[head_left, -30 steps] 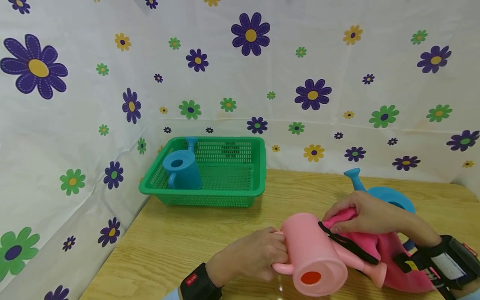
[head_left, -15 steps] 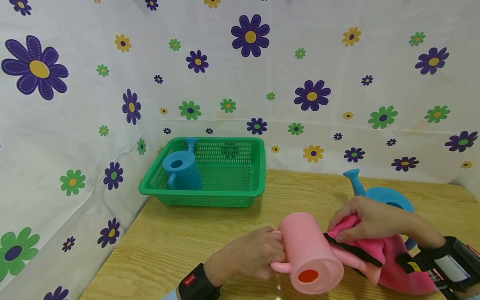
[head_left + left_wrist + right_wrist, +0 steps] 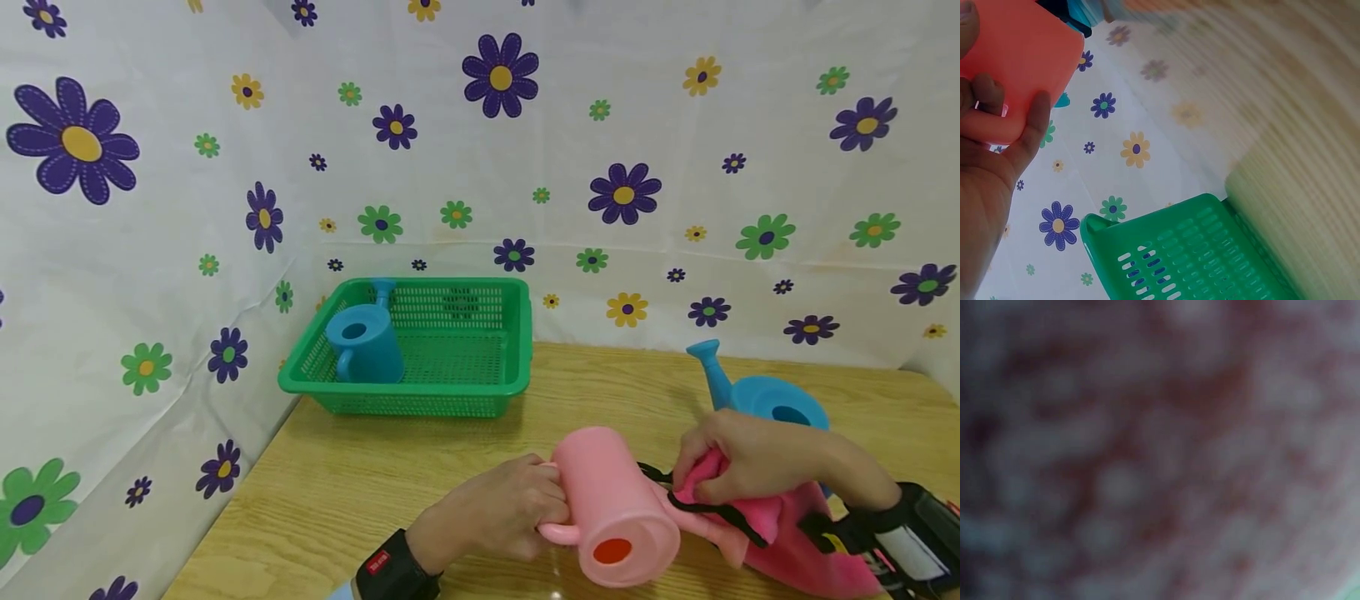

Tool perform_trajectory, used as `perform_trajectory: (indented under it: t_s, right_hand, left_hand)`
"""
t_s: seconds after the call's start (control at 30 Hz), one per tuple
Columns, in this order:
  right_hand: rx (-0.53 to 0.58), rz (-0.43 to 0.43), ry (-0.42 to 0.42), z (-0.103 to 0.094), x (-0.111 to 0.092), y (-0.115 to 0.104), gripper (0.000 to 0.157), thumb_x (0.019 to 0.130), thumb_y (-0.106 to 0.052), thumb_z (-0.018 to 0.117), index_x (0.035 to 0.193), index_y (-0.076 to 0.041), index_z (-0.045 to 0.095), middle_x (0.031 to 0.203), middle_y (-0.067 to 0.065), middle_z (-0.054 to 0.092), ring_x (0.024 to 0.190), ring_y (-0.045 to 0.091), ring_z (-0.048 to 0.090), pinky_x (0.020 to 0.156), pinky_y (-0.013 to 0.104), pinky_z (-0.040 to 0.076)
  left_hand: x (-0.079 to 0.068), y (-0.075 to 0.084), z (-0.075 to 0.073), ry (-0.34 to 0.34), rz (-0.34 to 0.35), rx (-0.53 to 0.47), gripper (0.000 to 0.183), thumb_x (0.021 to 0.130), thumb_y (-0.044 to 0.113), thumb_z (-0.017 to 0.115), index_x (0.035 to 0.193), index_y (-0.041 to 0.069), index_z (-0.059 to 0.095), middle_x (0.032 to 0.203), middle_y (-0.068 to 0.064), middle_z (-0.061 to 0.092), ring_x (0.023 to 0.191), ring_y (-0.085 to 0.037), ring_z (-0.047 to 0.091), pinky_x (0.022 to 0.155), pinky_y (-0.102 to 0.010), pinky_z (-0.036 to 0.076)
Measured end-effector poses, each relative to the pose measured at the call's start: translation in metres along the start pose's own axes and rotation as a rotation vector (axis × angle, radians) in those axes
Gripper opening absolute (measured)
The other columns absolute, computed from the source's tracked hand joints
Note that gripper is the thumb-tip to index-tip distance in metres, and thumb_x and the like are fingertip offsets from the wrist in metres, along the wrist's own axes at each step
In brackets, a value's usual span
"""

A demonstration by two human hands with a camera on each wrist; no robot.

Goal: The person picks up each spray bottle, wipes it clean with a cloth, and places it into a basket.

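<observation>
A pink watering can [image 3: 611, 500] lies tipped in the head view, its spout pointing to the lower right. My left hand [image 3: 517, 508] grips it by the handle; the left wrist view shows fingers [image 3: 1038, 122] curled around that handle. On the right, my right hand [image 3: 742, 454] pinches a bunched pink cloth [image 3: 757, 512] with black edging, held against the can's spout. The rest of the cloth trails to the right under the forearm. The right wrist view is too dark and blurred to read.
A green basket [image 3: 420, 389] stands at the back left with a blue watering can [image 3: 375, 350] inside. Another blue watering can [image 3: 765, 396] sits on the wooden table [image 3: 337, 483] just behind my right hand. Flowered sheeting [image 3: 450, 125] rises behind and at the left.
My right hand has slid the cloth along the spout, to the right and nearer to me. The pink can, still in my left hand, has shifted slightly left.
</observation>
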State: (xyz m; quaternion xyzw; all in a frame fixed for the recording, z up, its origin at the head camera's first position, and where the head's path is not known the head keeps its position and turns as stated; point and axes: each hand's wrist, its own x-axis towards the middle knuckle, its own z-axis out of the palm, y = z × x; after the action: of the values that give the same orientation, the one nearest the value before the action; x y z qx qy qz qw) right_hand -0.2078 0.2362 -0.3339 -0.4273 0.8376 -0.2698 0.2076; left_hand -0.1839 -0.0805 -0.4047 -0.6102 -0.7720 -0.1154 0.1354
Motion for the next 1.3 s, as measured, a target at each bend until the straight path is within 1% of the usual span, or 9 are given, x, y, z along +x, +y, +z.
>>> perform_trajectory:
  t_s: [0.13, 0.3, 0.5, 0.6, 0.7, 0.87, 0.97, 1.13, 1.3]
  right_hand:
    - [-0.003, 0.003, -0.002, 0.0, -0.002, 0.002, 0.018, 0.086, -0.014, 0.071, 0.099, -0.024, 0.076, 0.09, -0.011, 0.071, 0.079, 0.007, 0.06, 0.064, 0.026, 0.058]
    - [-0.032, -0.033, 0.013, 0.0, -0.006, 0.003, 0.023, 0.082, -0.005, 0.07, 0.094, -0.024, 0.077, 0.088, -0.012, 0.071, 0.08, 0.006, 0.06, 0.066, 0.027, 0.058]
    - [-0.041, 0.021, 0.018, -0.001, -0.013, 0.006, 0.02, 0.081, -0.007, 0.071, 0.091, -0.023, 0.078, 0.089, -0.009, 0.071, 0.078, 0.005, 0.058, 0.061, 0.025, 0.054]
    - [-0.048, -0.002, 0.036, 0.0, -0.016, 0.008, 0.021, 0.08, -0.005, 0.072, 0.091, -0.023, 0.077, 0.09, -0.009, 0.071, 0.076, 0.005, 0.057, 0.06, 0.024, 0.054]
    - [-0.056, -0.023, 0.055, 0.001, -0.017, 0.009, 0.023, 0.08, -0.004, 0.072, 0.093, -0.022, 0.077, 0.091, -0.009, 0.071, 0.076, 0.004, 0.057, 0.06, 0.024, 0.055]
    - [-0.096, -0.011, 0.07, 0.001, -0.018, 0.007, 0.011, 0.084, -0.023, 0.075, 0.094, -0.023, 0.078, 0.088, -0.012, 0.068, 0.077, 0.003, 0.058, 0.06, 0.025, 0.056]
    - [-0.123, 0.023, 0.078, 0.002, -0.017, 0.003, 0.015, 0.082, -0.033, 0.076, 0.093, -0.024, 0.078, 0.086, -0.013, 0.065, 0.076, 0.003, 0.058, 0.059, 0.024, 0.056]
    - [-0.14, 0.095, 0.073, 0.004, -0.012, -0.003, 0.014, 0.079, -0.039, 0.076, 0.089, -0.029, 0.079, 0.083, -0.014, 0.061, 0.076, 0.004, 0.056, 0.058, 0.023, 0.055]
    - [-0.143, 0.134, 0.044, 0.006, -0.007, -0.006, 0.01, 0.078, -0.041, 0.076, 0.085, -0.034, 0.078, 0.082, -0.013, 0.059, 0.077, 0.006, 0.055, 0.059, 0.022, 0.056]
  left_hand:
    - [-0.003, -0.002, 0.0, -0.004, -0.001, 0.003, 0.031, 0.07, 0.007, 0.074, 0.059, 0.019, 0.048, 0.061, 0.009, 0.05, 0.072, -0.008, 0.044, 0.062, -0.019, 0.032]
    - [-0.006, -0.005, 0.0, 0.001, -0.007, 0.008, 0.03, 0.069, 0.004, 0.072, 0.059, 0.019, 0.048, 0.06, 0.009, 0.049, 0.071, -0.008, 0.044, 0.06, -0.018, 0.03]
    - [-0.009, -0.005, 0.001, 0.014, -0.034, 0.041, 0.032, 0.065, 0.002, 0.071, 0.057, 0.018, 0.044, 0.058, 0.009, 0.047, 0.068, -0.008, 0.043, 0.058, -0.02, 0.026]
    - [-0.01, -0.004, 0.001, 0.013, -0.049, 0.05, 0.033, 0.065, 0.003, 0.071, 0.057, 0.018, 0.044, 0.059, 0.01, 0.048, 0.068, -0.008, 0.043, 0.059, -0.02, 0.025]
    - [-0.01, -0.005, 0.0, 0.019, -0.044, 0.066, 0.033, 0.067, 0.003, 0.071, 0.056, 0.018, 0.044, 0.058, 0.009, 0.049, 0.069, -0.009, 0.045, 0.059, -0.021, 0.029]
    - [-0.01, -0.006, 0.001, 0.016, -0.061, 0.072, 0.031, 0.071, 0.006, 0.072, 0.058, 0.018, 0.047, 0.058, 0.01, 0.05, 0.069, -0.009, 0.046, 0.06, -0.022, 0.035]
    - [-0.01, -0.007, 0.002, 0.017, -0.069, 0.062, 0.03, 0.072, 0.007, 0.074, 0.06, 0.018, 0.048, 0.057, 0.009, 0.049, 0.067, -0.009, 0.044, 0.06, -0.022, 0.036]
    - [-0.009, -0.008, 0.002, 0.033, -0.048, 0.067, 0.034, 0.071, 0.006, 0.075, 0.056, 0.019, 0.046, 0.056, 0.01, 0.049, 0.066, -0.009, 0.043, 0.06, -0.021, 0.035]
    - [-0.007, -0.007, 0.002, 0.034, -0.021, 0.101, 0.035, 0.07, 0.006, 0.073, 0.055, 0.019, 0.045, 0.056, 0.01, 0.05, 0.066, -0.009, 0.044, 0.061, -0.023, 0.038]
